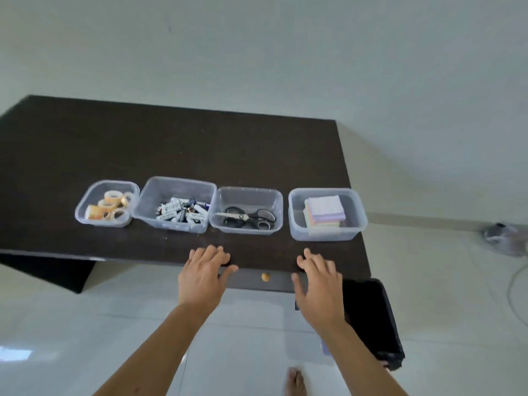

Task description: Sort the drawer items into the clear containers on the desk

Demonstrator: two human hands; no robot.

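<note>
With the four containers (pixel 248 208) filled, we press the drawer (pixel 257 278) shut — left hand (pixel 204 274) and right hand (pixel 318 284) empty, fingers (pixel 220 254) spread. Push evenly on both sides of the knob (pixel 265 276) — thumbs clear of the tabletop (pixel 171 144) edge.

We see a white wall (pixel 285 52) behind the desk. The floor (pixel 71 324) is white and shiny. A black box (pixel 371 318) sits on the floor. A thin cord (pixel 514 290) curls nearby. Our bare foot (pixel 296 382) shows at the bottom.
</note>
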